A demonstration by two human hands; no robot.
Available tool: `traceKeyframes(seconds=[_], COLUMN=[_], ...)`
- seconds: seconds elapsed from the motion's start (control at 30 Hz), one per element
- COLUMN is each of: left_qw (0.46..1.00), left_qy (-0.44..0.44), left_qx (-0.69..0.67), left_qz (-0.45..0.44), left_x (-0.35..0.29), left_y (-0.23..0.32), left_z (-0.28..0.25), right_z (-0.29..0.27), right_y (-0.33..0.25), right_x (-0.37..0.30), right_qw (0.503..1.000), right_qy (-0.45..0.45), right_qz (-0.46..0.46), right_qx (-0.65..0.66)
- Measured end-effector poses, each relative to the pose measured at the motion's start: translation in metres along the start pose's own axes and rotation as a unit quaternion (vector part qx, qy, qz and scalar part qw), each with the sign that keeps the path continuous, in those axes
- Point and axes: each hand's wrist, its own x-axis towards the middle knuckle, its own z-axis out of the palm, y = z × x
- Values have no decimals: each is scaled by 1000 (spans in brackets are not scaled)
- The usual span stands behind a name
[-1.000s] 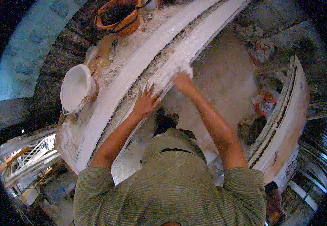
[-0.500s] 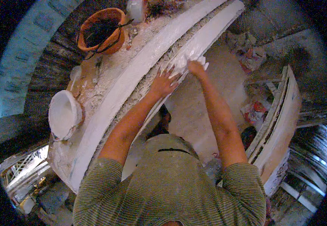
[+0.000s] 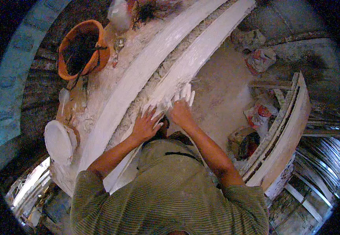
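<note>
Two long, curved white plaster strips run side by side from the far right toward my lower left. My left hand (image 3: pixel 146 126) lies on the near plaster strip (image 3: pixel 191 58) with its fingers spread, their tips coated white. Close beside it, my right hand (image 3: pixel 181 110) is at the outer edge of the same strip. Its white-coated fingers stretch out past that edge, and I make out nothing held in them. Thin fibres stick out just beyond these fingers. Rough, fibrous plaster fills the groove between this strip and the far plaster strip (image 3: pixel 136 80).
On the bench at left stand an orange bucket (image 3: pixel 104 53) with a dark inside and a white-crusted round container (image 3: pixel 59 143). A pale translucent container (image 3: pixel 120 15) is at the back. Another curved moulding (image 3: pixel 285 145) leans at right, near crumpled bags (image 3: pixel 260 60) on the floor.
Both hands have slid toward me along the near strip, and my right hand is now nearer my left. The view has shifted, so the bucket appears lower and farther left.
</note>
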Motion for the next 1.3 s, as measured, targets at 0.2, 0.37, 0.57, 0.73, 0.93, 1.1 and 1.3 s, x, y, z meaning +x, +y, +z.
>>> traceKeyframes(seconds=[0.2, 0.37, 0.57, 0.73, 0.93, 1.1, 1.3], left_qw=[990, 986, 991, 998, 994, 978, 972], left_qy=[123, 164, 127, -5, 103, 206, 219], left_qx=[42, -20, 28, 53, -14, 5, -68], left_qz=[45, 24, -14, -34, 35, -8, -47], left_x=[143, 246, 214, 205, 334, 416, 355], left_y=[13, 23, 25, 41, 51, 60, 62], left_z=[-12, -28, -20, -22, -40, -43, -37], right_z=[8, 4, -44, -30, -32, -51, -9], right_y=[123, 240, 217, 146, 264, 389, 367], right_x=[124, 262, 196, 120, 239, 366, 355], right_qw=[986, 981, 993, 996, 969, 967, 957], right_qy=[-132, -75, -47, 41, -220, -41, 10], right_qz=[87, -126, -102, -71, -102, -156, -222], right_qx=[61, -129, -22, -28, -43, -197, -187])
